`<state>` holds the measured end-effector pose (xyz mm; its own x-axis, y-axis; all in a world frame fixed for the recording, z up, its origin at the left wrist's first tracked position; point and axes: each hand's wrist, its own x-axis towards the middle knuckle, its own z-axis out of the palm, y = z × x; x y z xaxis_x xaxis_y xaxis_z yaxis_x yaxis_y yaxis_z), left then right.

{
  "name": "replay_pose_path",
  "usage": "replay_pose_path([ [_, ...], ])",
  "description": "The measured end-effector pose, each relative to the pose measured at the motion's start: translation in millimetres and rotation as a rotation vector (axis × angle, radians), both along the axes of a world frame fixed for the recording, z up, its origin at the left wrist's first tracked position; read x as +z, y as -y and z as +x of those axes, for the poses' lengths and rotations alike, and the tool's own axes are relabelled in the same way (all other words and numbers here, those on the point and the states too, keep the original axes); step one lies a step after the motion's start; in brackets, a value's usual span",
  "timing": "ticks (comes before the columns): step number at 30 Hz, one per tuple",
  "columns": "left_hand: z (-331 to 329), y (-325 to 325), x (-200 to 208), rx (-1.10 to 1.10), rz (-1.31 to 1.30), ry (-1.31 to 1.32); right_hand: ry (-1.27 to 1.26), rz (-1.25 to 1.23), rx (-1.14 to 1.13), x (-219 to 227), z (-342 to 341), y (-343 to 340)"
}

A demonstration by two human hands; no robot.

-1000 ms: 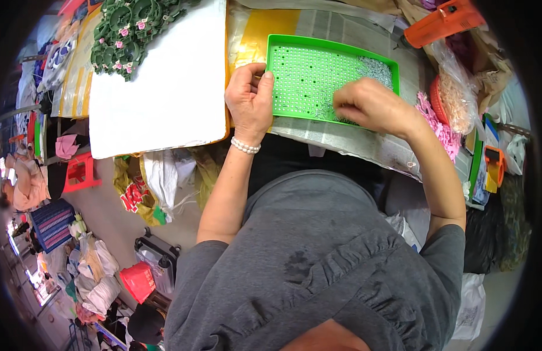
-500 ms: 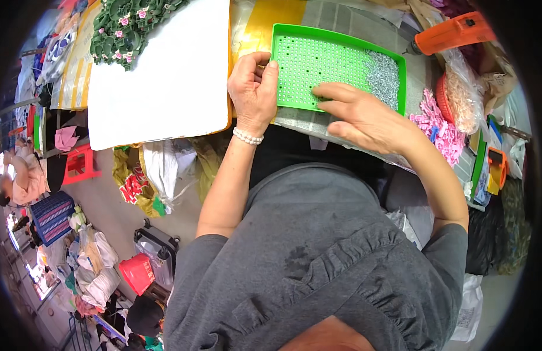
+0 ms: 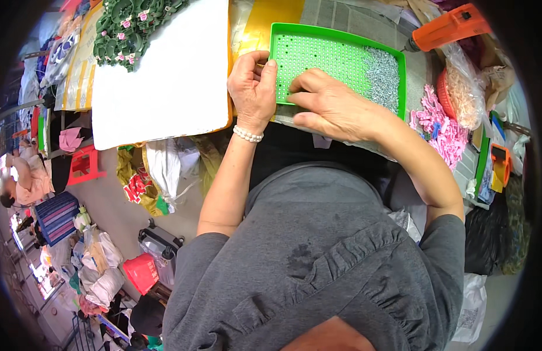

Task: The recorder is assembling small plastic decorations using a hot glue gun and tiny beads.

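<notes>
A shallow green tray with a grid of small holes lies at the upper middle. Small silver metal pieces that look like screws are heaped at its right end. My left hand pinches the tray's left wall, thumb on the inner side and fingers curled behind. Over the tray's near left part is my right hand, its fingers bent and its thumb apart, with nothing visible in it. The fingertips hover at or touch the holes; which, I cannot tell.
An orange power drill lies beyond the tray's right corner. Pink plastic pieces are piled to the right, near a red basket. A white board stands left of the tray, with dark green parts and pink flowers on it.
My right hand has moved left across the tray, toward my left hand, its fingers more bent. My left hand keeps its hold on the tray's wall.
</notes>
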<state>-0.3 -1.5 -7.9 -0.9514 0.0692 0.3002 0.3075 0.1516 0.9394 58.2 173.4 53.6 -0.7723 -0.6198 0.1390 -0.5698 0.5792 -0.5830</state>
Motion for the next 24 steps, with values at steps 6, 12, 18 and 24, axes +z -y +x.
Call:
replay_pose_path([
  [6,-1,3,1,0.006,-0.020,-0.009,0.063,0.110,-0.077,21,32,-39],
  [12,-2,3,-1,0.004,-0.014,-0.006,0.106,0.266,-0.168,40,40,-62],
  [18,-1,2,0,0.002,-0.029,-0.006,0.103,0.273,-0.198,43,30,-47],
  [24,-3,-2,1,0.038,0.033,-0.056,0.139,0.221,-0.170,19,16,-39],
])
